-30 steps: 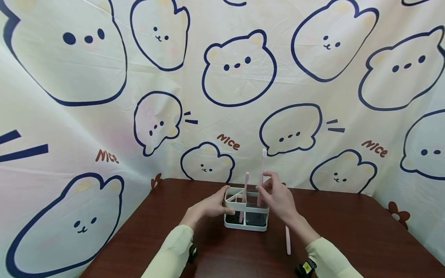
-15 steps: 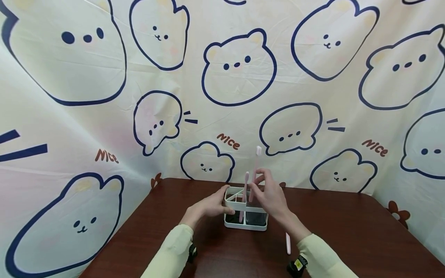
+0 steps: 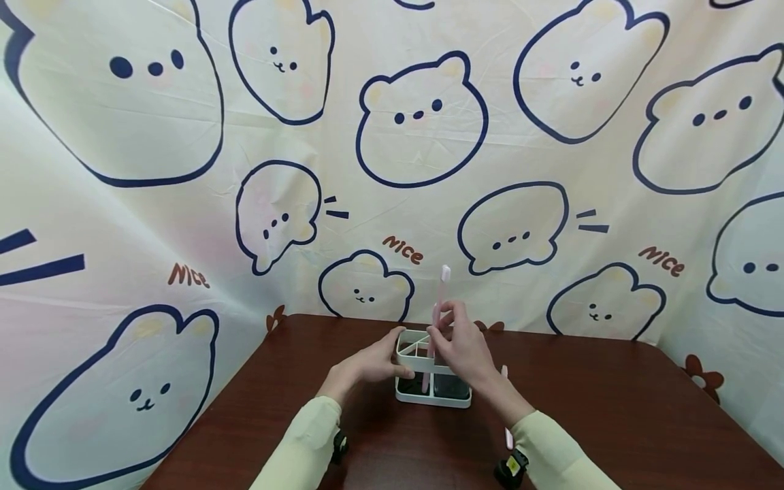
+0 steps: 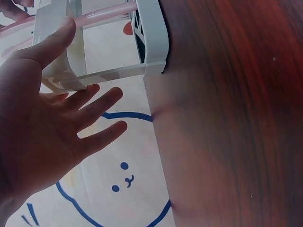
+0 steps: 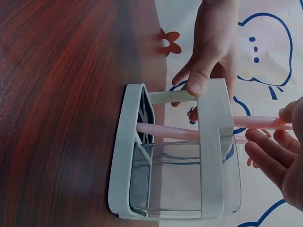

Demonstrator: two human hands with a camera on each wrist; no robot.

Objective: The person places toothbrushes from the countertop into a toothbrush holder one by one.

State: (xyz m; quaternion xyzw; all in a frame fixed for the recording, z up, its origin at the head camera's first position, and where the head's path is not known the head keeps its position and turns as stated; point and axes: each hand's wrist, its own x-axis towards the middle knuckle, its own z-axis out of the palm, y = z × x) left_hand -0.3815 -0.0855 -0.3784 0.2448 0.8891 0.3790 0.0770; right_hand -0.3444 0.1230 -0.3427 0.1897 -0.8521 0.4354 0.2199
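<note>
A pale toothbrush holder (image 3: 450, 402) with a divided top stands on the table. My left hand (image 3: 367, 364) grips its left side, thumb on the front of the upper rim and fingers behind, as the left wrist view shows. One pink toothbrush (image 5: 168, 131) stands inside, its handle reaching down to the base. My right hand (image 3: 465, 347) pinches a second pink toothbrush (image 3: 445, 274) upright above the holder, bristle head up. In the right wrist view its handle is right at the upper rim, which hides the lower end. The two brushes overlap in the head view.
A pale pink stick-like handle (image 3: 509, 439) lies on the dark wooden table (image 3: 588, 408) to the right, partly hidden by my right forearm. A clear cup (image 5: 175, 184) fills the holder's right side. Behind the table hangs a cartoon-printed cloth (image 3: 422, 150).
My right hand has moved left with its toothbrush, from over the holder's right part to beside the standing brush. My left hand stays on the holder.
</note>
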